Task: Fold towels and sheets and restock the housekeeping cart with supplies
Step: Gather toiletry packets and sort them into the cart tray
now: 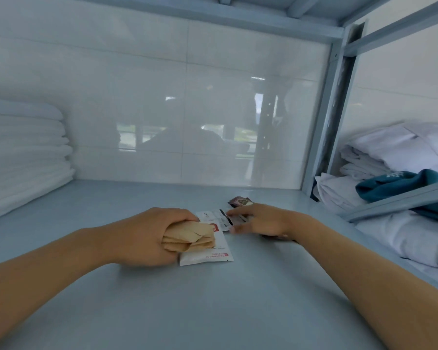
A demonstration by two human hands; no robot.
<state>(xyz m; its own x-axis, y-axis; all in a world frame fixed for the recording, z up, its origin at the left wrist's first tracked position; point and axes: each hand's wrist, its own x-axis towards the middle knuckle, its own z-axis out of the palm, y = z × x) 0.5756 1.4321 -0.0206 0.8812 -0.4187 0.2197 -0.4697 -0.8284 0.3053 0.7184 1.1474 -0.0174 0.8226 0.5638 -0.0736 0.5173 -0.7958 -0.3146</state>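
A pale blue-grey metal shelf (86, 210) fills the lower view, backed by a glossy white tiled wall (162, 97) and framed at the right by a grey-blue steel upright (331, 127). At the far left of the shelf sits a tall stack of folded white towels (23, 152), its edge against the wall. Beyond the upright, on the neighbouring shelf, lie rumpled white sheets (390, 152) with a crumpled teal cloth (400, 184) on top of them. Near the middle of the shelf, the left hand (147, 236) has its fingers curled round a bundle of tan paper sachets (192, 236), held just above a flat white sachet with red print (208, 256) lying on the shelf. The right hand (261, 221) is blurred, its fingers stretched out flat over a white and black sachet (218, 217); whether it pinches anything I cannot tell. Just behind that hand lies 1 small dark brown packet (239, 201).
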